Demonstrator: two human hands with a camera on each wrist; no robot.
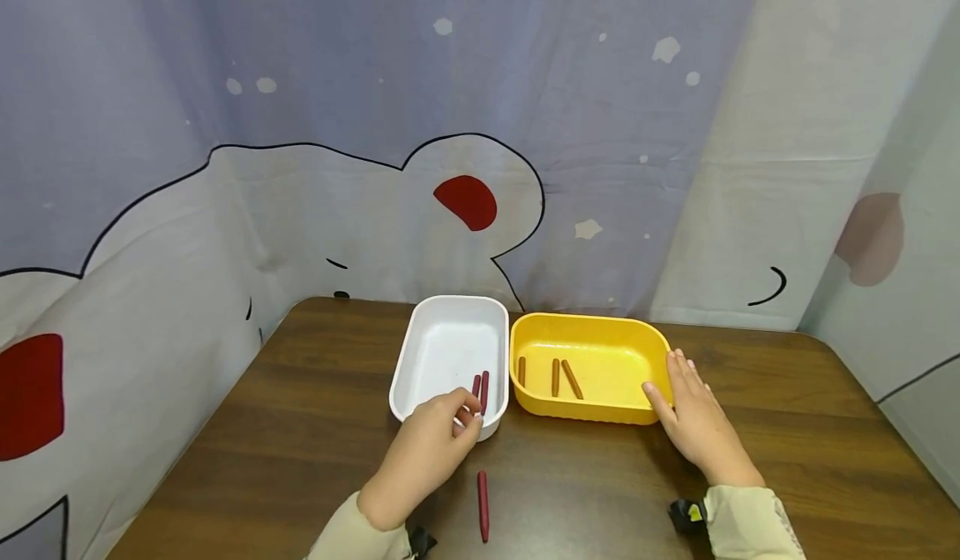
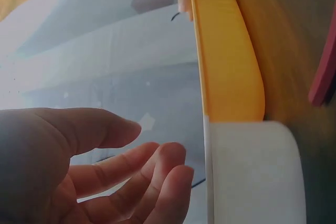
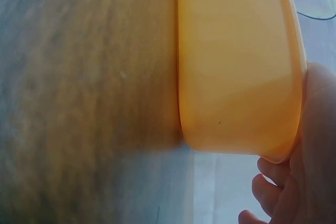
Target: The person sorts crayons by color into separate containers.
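Note:
My left hand [image 1: 431, 439] is over the near edge of the white tray [image 1: 442, 327], its fingers loosely bent. The left wrist view shows a gap between thumb and fingertips [image 2: 170, 153], with nothing held. Two dark red crayon-like sticks [image 1: 484, 392] lie in the white tray beside those fingers. A third red stick [image 1: 483, 506] lies on the table in front of the tray. My right hand [image 1: 705, 427] rests against the right end of the yellow tray [image 1: 600, 412], fingers fairly straight and thumb at the rim. Several brown-orange sticks [image 1: 572, 379] lie inside the yellow tray.
Both trays stand side by side, nearly touching, on a dark wooden table [image 1: 300, 427]. Behind the table's back edge hangs a patterned curtain [image 1: 600, 168], which also runs along the left and right sides.

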